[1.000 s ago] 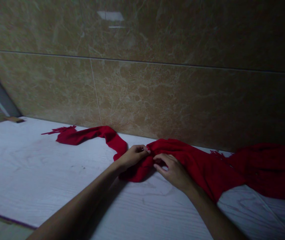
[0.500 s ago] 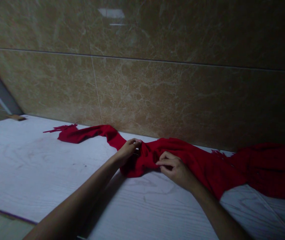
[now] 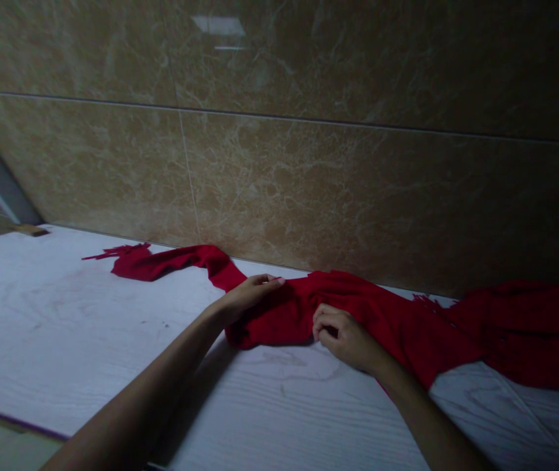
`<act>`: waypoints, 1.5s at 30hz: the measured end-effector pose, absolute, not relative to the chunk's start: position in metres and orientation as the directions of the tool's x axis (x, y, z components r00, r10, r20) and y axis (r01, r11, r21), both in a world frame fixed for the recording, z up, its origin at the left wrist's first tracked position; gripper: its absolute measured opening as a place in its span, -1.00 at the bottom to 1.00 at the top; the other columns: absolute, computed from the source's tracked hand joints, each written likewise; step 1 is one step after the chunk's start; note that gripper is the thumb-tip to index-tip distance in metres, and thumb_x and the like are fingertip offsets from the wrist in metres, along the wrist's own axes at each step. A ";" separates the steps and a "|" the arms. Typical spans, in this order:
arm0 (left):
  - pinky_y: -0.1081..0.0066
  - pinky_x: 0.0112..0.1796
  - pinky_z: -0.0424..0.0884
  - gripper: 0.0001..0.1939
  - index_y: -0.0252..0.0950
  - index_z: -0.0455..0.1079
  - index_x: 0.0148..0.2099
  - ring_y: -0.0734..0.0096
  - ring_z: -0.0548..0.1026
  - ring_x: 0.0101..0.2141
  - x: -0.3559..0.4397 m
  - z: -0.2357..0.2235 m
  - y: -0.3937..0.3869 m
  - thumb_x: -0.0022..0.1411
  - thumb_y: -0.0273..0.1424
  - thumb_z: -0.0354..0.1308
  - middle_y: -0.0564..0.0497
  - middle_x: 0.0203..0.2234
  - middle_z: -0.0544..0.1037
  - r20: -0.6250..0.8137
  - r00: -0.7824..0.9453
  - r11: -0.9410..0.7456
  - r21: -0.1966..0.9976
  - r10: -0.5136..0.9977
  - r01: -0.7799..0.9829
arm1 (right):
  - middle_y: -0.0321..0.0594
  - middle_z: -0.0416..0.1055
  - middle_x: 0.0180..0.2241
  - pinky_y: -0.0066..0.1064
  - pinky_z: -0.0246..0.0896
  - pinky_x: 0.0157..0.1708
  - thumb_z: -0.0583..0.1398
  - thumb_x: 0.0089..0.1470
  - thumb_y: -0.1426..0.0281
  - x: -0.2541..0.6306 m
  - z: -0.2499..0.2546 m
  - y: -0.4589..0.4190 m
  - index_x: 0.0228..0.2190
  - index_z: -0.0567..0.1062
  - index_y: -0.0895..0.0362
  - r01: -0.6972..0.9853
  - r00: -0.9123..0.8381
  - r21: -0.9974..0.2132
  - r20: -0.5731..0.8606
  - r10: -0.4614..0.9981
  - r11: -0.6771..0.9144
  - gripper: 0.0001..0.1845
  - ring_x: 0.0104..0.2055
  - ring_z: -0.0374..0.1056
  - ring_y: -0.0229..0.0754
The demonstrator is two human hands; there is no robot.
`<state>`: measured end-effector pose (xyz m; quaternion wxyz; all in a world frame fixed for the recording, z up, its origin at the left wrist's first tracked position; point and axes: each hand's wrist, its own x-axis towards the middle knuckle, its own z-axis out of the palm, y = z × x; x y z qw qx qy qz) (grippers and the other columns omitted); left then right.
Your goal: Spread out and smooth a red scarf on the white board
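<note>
Red cloth point(image 3: 276, 320) bears 2 hands: left hand point(image 3: 247, 296) laid flat, right hand point(image 3: 344, 335) pinching its edge.

- We count two bare hands: the left hand point(image 3: 252, 292) at seven o'clock, the right hand point(image 3: 342, 335) at five.
- Red cloth point(image 3: 382, 311): we cannot tell how many pieces.
- Two red fringes point(image 3: 119, 251) we can make out, at nine and four o'clock.
- One wooden block point(image 3: 31, 229), at nine.
- One grey post point(image 3: 2, 171), also near nine.
- Two bright reflections point(image 3: 218, 26) we see at eleven.
</note>
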<state>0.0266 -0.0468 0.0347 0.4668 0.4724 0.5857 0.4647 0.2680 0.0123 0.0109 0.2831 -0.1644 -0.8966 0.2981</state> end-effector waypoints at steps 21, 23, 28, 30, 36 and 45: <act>0.41 -0.33 0.36 -0.52 -0.28 0.46 -0.11 0.29 0.49 -0.34 0.018 0.031 -0.044 0.08 -0.01 0.28 -0.01 -0.31 0.60 0.031 -0.074 -0.002 0.932 0.997 0.362 | -0.25 0.38 -0.23 -0.33 0.28 -0.18 0.32 0.10 0.38 0.272 -0.004 0.026 -0.03 0.54 0.02 0.424 -0.747 -0.492 0.284 0.601 0.760 -0.64 -0.21 0.36 -0.16; 0.43 -0.40 0.32 -0.55 -0.29 0.51 -0.18 0.31 0.47 -0.41 0.019 0.034 -0.049 -0.01 -0.07 0.36 0.02 -0.40 0.60 -0.056 -0.026 0.062 0.894 0.998 0.444 | -0.23 0.39 -0.22 -0.32 0.28 -0.18 0.32 0.11 0.37 0.271 -0.003 0.025 -0.01 0.54 0.03 0.504 -0.716 -0.442 0.267 0.645 0.742 -0.63 -0.20 0.37 -0.14; 0.42 -0.59 0.06 -0.62 -0.25 0.36 -0.51 0.46 0.27 -0.63 0.021 0.032 -0.051 -0.12 -0.10 0.41 0.13 -0.70 0.37 -0.086 -0.198 0.198 0.720 0.977 0.665 | -0.21 0.39 -0.22 -0.33 0.27 -0.19 0.31 0.15 0.35 0.270 -0.002 0.028 -0.07 0.55 0.06 0.604 -0.643 -0.399 0.267 0.718 0.690 -0.72 -0.21 0.39 -0.13; 0.43 -0.60 0.03 -0.60 -0.26 0.37 -0.50 0.49 0.24 -0.64 0.024 0.034 -0.052 -0.09 -0.07 0.40 0.14 -0.70 0.36 -0.111 -0.176 0.200 0.735 0.978 0.648 | -0.22 0.38 -0.22 -0.34 0.27 -0.19 0.30 0.16 0.36 0.270 -0.003 0.030 -0.12 0.56 0.05 0.605 -0.630 -0.399 0.288 0.721 0.688 -0.77 -0.21 0.39 -0.14; 0.43 -0.62 -0.03 -0.50 -0.28 0.41 -0.45 0.55 0.13 -0.66 0.041 0.046 -0.059 0.02 0.09 0.29 0.16 -0.71 0.30 -0.173 -0.038 0.172 0.884 0.984 0.435 | -0.24 0.31 -0.28 -0.37 0.26 -0.23 0.17 0.16 0.54 0.272 -0.008 0.037 -0.35 0.51 0.08 0.554 -0.611 -0.406 0.394 0.686 0.727 -0.85 -0.26 0.36 -0.18; 0.39 -0.23 0.43 -0.54 -0.34 0.54 -0.25 0.29 0.55 -0.33 0.043 0.041 -0.052 0.02 -0.03 0.37 -0.04 -0.42 0.64 -0.102 -0.022 0.103 0.994 0.995 0.041 | -0.18 0.38 -0.10 -0.22 0.24 -0.04 0.24 0.15 0.35 0.271 -0.005 0.031 -0.08 0.45 0.04 0.536 -0.591 -0.423 0.431 0.682 0.731 -0.73 -0.05 0.36 -0.06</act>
